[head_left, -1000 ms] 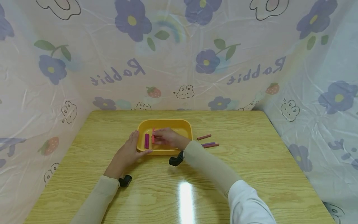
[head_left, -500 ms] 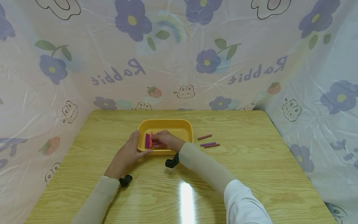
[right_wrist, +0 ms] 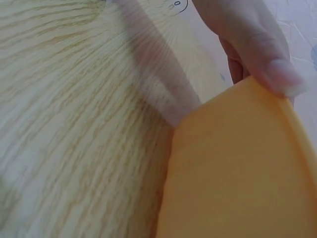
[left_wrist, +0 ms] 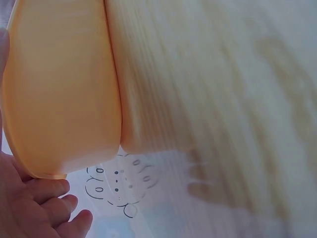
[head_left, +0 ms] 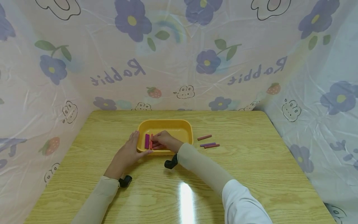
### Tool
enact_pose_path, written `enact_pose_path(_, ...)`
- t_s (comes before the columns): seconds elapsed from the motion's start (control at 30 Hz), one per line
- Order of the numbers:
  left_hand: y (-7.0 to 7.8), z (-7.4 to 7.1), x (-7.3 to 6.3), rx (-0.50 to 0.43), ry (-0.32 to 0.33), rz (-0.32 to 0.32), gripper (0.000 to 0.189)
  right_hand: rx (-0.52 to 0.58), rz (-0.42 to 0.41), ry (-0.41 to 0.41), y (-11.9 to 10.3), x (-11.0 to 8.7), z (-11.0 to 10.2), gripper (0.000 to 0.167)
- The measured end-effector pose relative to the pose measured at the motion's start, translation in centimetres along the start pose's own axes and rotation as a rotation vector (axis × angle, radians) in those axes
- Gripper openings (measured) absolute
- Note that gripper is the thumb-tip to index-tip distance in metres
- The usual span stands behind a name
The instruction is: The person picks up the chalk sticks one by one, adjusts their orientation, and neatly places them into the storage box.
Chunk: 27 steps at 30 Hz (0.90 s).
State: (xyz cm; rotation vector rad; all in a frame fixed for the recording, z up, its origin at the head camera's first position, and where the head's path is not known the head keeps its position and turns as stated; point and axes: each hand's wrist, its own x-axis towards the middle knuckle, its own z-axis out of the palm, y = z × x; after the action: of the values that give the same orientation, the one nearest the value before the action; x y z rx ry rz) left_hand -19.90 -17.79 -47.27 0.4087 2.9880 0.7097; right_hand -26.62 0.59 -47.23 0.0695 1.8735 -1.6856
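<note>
In the head view, my left hand [head_left: 127, 153] grips the near-left corner of a yellow tray [head_left: 179, 123]. Its thumb lies on the front rim and its fingers run along the left wall. The left wrist view shows its fingers [left_wrist: 57, 208] beside the tray's outer wall [left_wrist: 64, 89]. Inside the tray my right hand [head_left: 164, 138] pinches a coral-red stick [head_left: 151, 145], whose middle a finger covers. It stands roughly parallel to two magenta sticks [head_left: 147, 141] at the tray's left end. In the right wrist view a thumb [right_wrist: 280, 74] presses over the tray rim.
Right of the tray, a brown stick [head_left: 204, 137] lies alone on the wooden table [head_left: 251, 155]. Closer to me, a purple stick [head_left: 208, 144] and another brown stick [head_left: 212, 146] lie together. A patterned curtain [head_left: 173, 62] rises behind the table.
My right hand has moved slightly left with the coral-red stick, bringing it down next to the magenta sticks. The left hand has stayed on the tray corner.
</note>
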Motion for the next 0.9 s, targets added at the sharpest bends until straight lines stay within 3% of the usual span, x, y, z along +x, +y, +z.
enact_pose_path(0.27, -0.07, 0.05, 0.06, 0.003, 0.003, 0.006, 0.118, -0.056, -0.047, 0.052, 0.24, -0.22, 0.08, 0.022)
enact_pose_path(0.9, -0.18, 0.03, 0.03, 0.003, 0.014, 0.012, 0.117, -0.118, -0.045, 0.104, 0.46, 0.24, 0.52, 0.018)
